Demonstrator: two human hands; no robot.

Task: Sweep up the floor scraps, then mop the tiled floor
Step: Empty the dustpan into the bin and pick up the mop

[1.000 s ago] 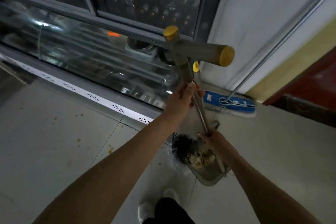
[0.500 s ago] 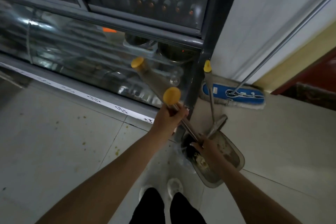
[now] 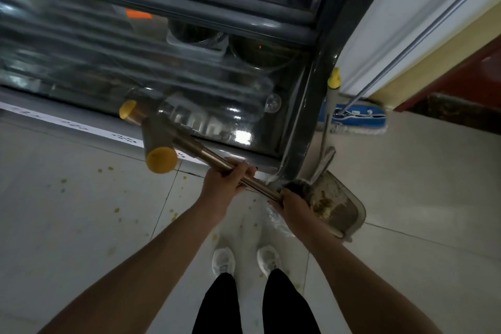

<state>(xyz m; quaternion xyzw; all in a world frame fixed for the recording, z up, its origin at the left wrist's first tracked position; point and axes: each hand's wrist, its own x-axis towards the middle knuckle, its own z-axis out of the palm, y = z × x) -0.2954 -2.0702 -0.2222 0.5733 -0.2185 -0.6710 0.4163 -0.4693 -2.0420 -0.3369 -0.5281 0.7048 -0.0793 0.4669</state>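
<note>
Gripping the broom handle [image 3: 195, 148] with both hands, left hand [image 3: 226, 184] higher, right hand [image 3: 291, 202] beside the dustpan [image 3: 347, 214].

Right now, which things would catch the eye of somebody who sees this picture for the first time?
The metal handle with yellow-capped T-grip stands out in the middle, gripped by the left hand and, lower down, the right hand. Right of them a dustpan holding scraps sits on the floor, and a blue mop lies beyond it by the wall.
</note>
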